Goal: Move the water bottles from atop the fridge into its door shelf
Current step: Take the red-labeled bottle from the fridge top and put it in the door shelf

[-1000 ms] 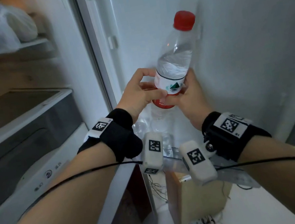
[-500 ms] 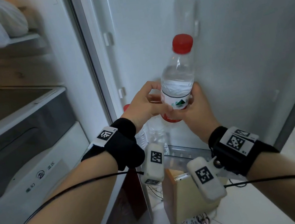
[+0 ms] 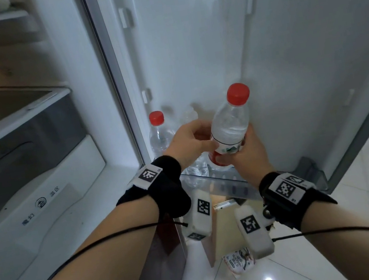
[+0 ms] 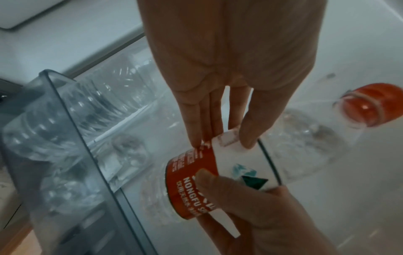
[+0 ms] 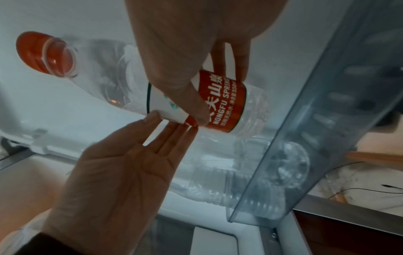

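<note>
I see a grey drawer (image 3: 22, 152) at the left, and a brown box (image 3: 223, 231) on the floor, bottom middle.

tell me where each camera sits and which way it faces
Head: on the person's head, looking down at both hands and the fridge door shelf.
Left wrist: along the left hand to the held bottle.
Right wrist: along the right hand to that bottle.
Shared: both wrist views show the other hand too.

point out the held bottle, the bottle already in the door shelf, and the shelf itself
held bottle (image 3: 230, 127), head view, on its clear upper body
bottle in the shelf (image 3: 157, 118), head view, on its red cap
door shelf (image 3: 230, 187), head view, on its clear front wall
</note>
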